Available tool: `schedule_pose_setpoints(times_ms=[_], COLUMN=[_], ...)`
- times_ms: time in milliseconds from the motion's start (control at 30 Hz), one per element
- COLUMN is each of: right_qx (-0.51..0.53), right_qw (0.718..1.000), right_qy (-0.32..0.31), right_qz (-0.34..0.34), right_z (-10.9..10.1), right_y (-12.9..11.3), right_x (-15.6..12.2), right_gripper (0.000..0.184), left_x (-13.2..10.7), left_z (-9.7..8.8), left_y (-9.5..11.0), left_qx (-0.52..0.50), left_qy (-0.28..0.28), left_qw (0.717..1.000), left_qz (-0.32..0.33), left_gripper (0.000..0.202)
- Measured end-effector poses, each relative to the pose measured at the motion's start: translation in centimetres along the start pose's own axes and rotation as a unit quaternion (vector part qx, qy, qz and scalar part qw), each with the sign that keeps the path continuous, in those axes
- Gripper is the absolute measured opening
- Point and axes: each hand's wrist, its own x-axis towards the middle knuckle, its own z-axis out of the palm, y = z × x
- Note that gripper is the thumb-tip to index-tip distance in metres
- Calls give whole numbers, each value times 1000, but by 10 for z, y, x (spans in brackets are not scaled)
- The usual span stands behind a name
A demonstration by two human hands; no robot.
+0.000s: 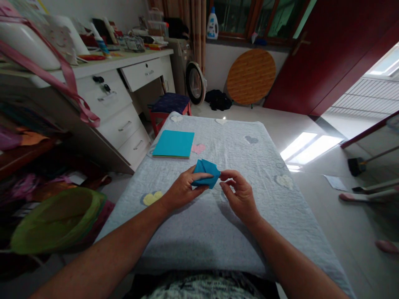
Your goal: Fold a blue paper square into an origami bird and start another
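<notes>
In the head view, the left hand [183, 187] pinches the folded blue paper [207, 168] above the table [264, 162], the right hand [242, 196] curls its fingers at one corner (whether gripping, I cannot tell), and hard pulling could tear it.

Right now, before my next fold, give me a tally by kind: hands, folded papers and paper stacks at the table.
Hands: 2 (left hand, right hand)
Folded papers: 1 (folded blue paper)
Paper stacks: 1 (blue-topped stack)
Total: 4
</notes>
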Motion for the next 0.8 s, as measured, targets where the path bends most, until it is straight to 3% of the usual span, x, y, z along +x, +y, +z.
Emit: schedule_pose_setpoints(times_ms=[233, 800], right_qx=[-7, -5], right_qw=[1000, 998], right_qy=[10, -45], right_qz=[17, -53], right_z=[0, -2], right_y=[0, -10], right_x=[0, 3], right_gripper=[23, 28], left_x=[0, -2], left_z=[-2, -2], left_y=[3, 1], left_qx=[11, 22], left_qy=[-7, -22], left_qw=[1000, 999], left_qz=[-12, 7], left_gripper=[38, 47])
